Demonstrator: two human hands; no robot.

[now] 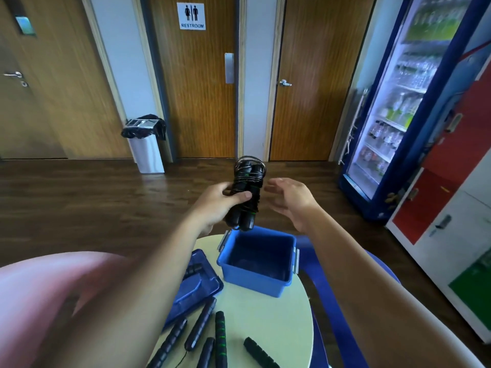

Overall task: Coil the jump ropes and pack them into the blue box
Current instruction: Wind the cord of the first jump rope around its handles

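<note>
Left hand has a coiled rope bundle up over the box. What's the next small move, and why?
Probably lower the coiled jump rope bundle straight down into the blue box. The left hand already has it wrapped tight and held just above the open box, which looks empty; the right hand is open and free beside it. More loose handles wait on the table.

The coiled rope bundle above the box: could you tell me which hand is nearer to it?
Left. The left hand grips the rope bundle around its middle, above the blue box. The right hand is open beside the bundle, apart from it.
</note>
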